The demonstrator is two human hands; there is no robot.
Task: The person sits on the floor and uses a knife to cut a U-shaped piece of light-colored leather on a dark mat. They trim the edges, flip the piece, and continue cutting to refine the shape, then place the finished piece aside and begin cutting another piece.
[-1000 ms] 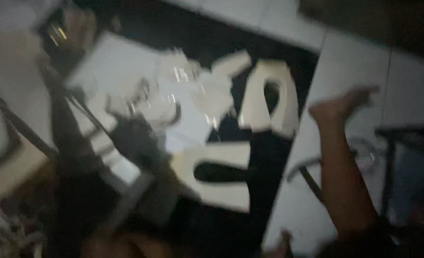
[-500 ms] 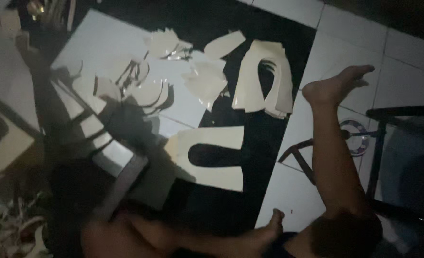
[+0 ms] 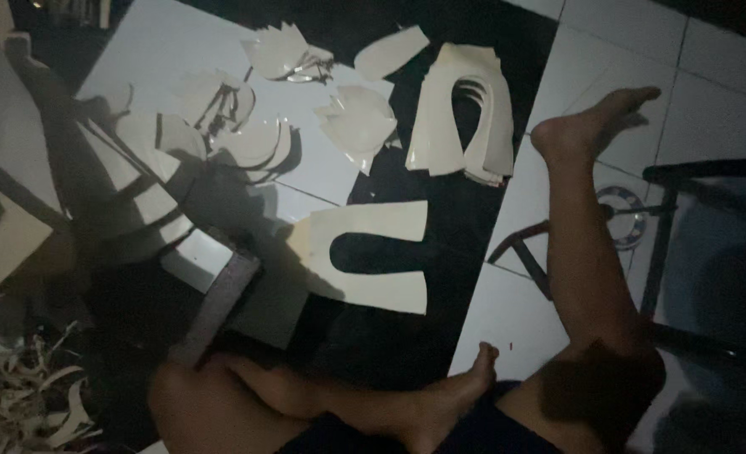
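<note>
Neither of my hands shows in the head view. I look down at my bare legs: one leg (image 3: 583,252) stretches out to the right and the other lies folded along the bottom, its foot (image 3: 457,395) near the middle. On the floor in front lie cream U-shaped cut pieces: a single one (image 3: 390,244) flat in the centre and a stack of them (image 3: 461,113) beyond it. Smaller cream cut-outs (image 3: 360,122) and curved pieces (image 3: 222,126) are scattered to the left on a white sheet (image 3: 163,42).
A dark mat (image 3: 474,34) covers part of the white tiled floor (image 3: 718,50). A dark metal frame (image 3: 701,252) stands at the right. A heap of offcut strips (image 3: 28,395) lies at the bottom left, next to a slanted dark board (image 3: 217,307).
The view has steadied and shifted; the cut pieces now sit sharper and more central. My outstretched leg has stayed in place. Nothing on the floor has been moved.
</note>
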